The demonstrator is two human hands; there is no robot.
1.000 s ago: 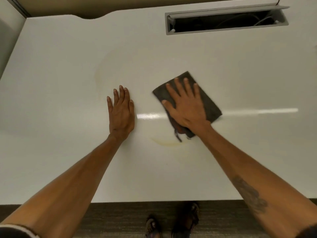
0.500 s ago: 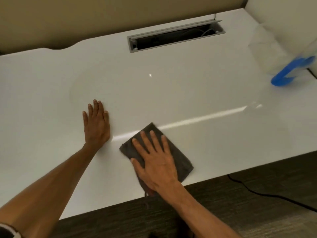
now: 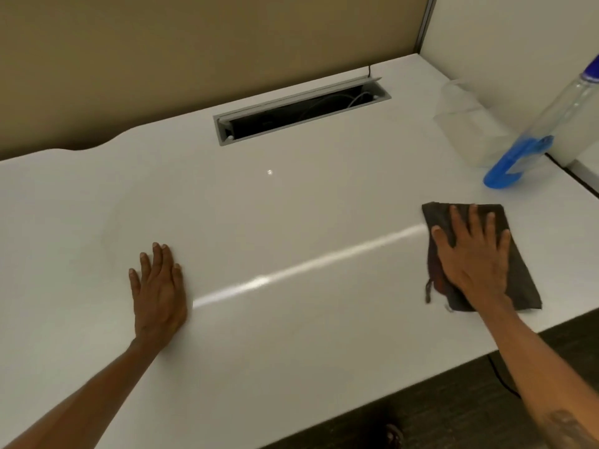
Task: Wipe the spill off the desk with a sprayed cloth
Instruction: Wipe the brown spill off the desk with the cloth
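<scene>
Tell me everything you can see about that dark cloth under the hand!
The cloth is dark grey, looks soft and woven, and seems folded into a rough rectangle. It lies flat on the white desk, near the front edge on the right side. The right hand presses down on it with fingers spread. A reddish-brown patch and a small loose strand show at its left edge. The spray bottle stands beyond it, not touching.

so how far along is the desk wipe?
Mostly done: the desk shows no wet spill, only a faint ring outline at left. In hand: right hand presses the dark cloth flat near the spray bottle; left hand braces. Left: that ring.
</scene>
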